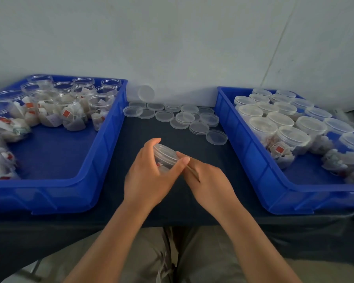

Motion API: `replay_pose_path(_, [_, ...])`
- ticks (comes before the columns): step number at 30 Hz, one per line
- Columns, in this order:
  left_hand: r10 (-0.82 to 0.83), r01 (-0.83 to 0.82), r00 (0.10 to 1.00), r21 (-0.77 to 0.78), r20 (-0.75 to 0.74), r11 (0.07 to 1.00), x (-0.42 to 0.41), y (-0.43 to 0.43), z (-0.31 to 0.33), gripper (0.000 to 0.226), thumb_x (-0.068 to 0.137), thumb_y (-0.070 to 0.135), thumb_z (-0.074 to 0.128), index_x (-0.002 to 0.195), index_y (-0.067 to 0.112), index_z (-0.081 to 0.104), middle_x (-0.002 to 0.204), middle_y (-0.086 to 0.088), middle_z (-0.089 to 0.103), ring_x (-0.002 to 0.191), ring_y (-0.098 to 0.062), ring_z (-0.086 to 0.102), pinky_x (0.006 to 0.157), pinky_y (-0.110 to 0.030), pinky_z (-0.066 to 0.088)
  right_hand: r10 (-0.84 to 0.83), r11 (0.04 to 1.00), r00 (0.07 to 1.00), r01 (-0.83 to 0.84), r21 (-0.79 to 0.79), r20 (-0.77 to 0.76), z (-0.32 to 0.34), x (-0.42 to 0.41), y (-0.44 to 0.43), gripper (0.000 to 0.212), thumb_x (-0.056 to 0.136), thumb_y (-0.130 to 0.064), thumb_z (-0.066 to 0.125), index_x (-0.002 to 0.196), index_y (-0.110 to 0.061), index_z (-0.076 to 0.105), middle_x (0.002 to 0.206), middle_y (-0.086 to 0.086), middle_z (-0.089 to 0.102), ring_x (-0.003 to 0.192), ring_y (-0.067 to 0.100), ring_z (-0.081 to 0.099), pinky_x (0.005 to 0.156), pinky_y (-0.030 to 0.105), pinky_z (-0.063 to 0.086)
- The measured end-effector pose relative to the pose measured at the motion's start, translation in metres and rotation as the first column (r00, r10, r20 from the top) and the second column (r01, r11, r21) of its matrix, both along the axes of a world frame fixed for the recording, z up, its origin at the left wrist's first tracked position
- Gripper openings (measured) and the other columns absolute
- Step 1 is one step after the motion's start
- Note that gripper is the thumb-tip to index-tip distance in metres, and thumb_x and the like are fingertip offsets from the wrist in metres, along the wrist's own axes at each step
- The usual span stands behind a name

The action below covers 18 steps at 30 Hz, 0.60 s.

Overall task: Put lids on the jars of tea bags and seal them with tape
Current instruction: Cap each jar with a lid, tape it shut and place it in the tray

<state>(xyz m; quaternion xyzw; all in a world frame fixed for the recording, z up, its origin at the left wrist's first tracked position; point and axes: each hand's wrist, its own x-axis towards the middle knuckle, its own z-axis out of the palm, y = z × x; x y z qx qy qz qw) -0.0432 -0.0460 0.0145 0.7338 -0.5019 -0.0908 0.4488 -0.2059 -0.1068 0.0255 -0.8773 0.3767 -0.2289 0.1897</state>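
Left hand grips jar, lid on, tilted, just above dark table. Right hand appears to pinch tape strip near the rim. Risk: a slack or skewed pull wrinkles tape off the lid seam; tilted jar may slip.

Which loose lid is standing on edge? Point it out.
The lid at the back left of the pile, propped upright against the wall. All the other loose lids lie flat on the table.
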Motion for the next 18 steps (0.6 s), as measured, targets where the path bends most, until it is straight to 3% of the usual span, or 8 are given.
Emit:
replay_pose_path(4, [0.01,-0.01,0.999,-0.005,-0.043,1.0,0.009,-0.005,0.001,0.104,0.055,0.11,0.04,0.14,0.05,0.035,0.108,0.026,0.051,0.093,0.012,0.052,0.07,-0.017,0.038,0.014,1.0,1.0,-0.014,0.003,-0.011,0.0,0.0,-0.006,0.049,0.102,-0.063,0.039,0.15,-0.051,0.042,0.077,-0.016,0.06,0.076,-0.004,0.061,0.055,0.015,0.038])
replay_pose_path(6, [-0.023,0.024,0.996,0.017,-0.083,1.0,0.016,-0.009,0.003,0.095,0.059,0.106,0.048,0.138,0.053,0.038,0.108,0.029,0.055,0.094,0.008,0.058,0.073,-0.02,0.045,0.031,0.997,0.999,-0.032,0.075,0.008,0.001,-0.004,-0.013,0.063,0.094,-0.079,0.034,0.153,-0.058,0.028,0.077,-0.013,0.065,0.076,-0.004,0.065,0.056,0.021,0.047])
replay_pose_path(9, [-0.131,0.139,0.974,0.031,-0.185,0.99,0.03,-0.013,0.004,0.087,0.068,0.09,0.057,0.143,0.048,0.041,0.117,0.026,0.058,0.102,0.004,0.063,0.081,-0.023,0.05,0.077,0.992,0.997,-0.076,0.103,0.001,-0.001,-0.012,-0.02,0.069,0.091,-0.086,0.032,0.154,-0.062,0.017,0.081,-0.013,0.068,0.072,0.003,0.067,0.061,0.032,0.059])
replay_pose_path(14, [-0.246,0.27,0.898,0.017,-0.366,0.963,0.056,-0.014,0.008,0.1,0.066,0.101,0.047,0.149,0.045,0.045,0.125,0.032,0.054,0.105,0.026,0.053,0.087,-0.02,0.043,0.114,0.992,0.993,-0.112,0.06,-0.034,-0.003,-0.014,-0.031,0.064,0.09,-0.084,0.017,0.152,-0.066,0.02,0.082,-0.011,0.065,0.081,0.002,0.064,0.064,0.033,0.059])
replay_pose_path(16, [-0.31,0.36,0.793,-0.008,-0.524,0.933,0.063,-0.018,0.005,0.1,0.067,0.099,0.052,0.149,0.041,0.05,0.133,0.017,0.062,0.115,0.009,0.063,0.099,-0.031,0.05,0.107,0.993,0.994,-0.105,0.058,-0.029,-0.002,-0.013,-0.036,0.062,0.091,-0.081,0.019,0.152,-0.067,0.022,0.079,-0.01,0.063,0.08,0.002,0.062,0.059,0.029,0.054])
replay_pose_path(18, [-0.354,0.449,0.661,-0.028,-0.662,0.893,0.068,-0.023,0.002,0.087,0.075,0.086,0.06,0.142,0.031,0.059,0.13,-0.005,0.072,0.114,-0.016,0.072,0.1,-0.041,0.055,0.107,0.994,0.994,-0.105,0.032,-0.034,-0.003,-0.012,-0.038,0.058,0.096,-0.075,0.022,0.153,-0.064,0.025,0.078,-0.013,0.061,0.081,0.0,0.061,0.056,0.022,0.045])
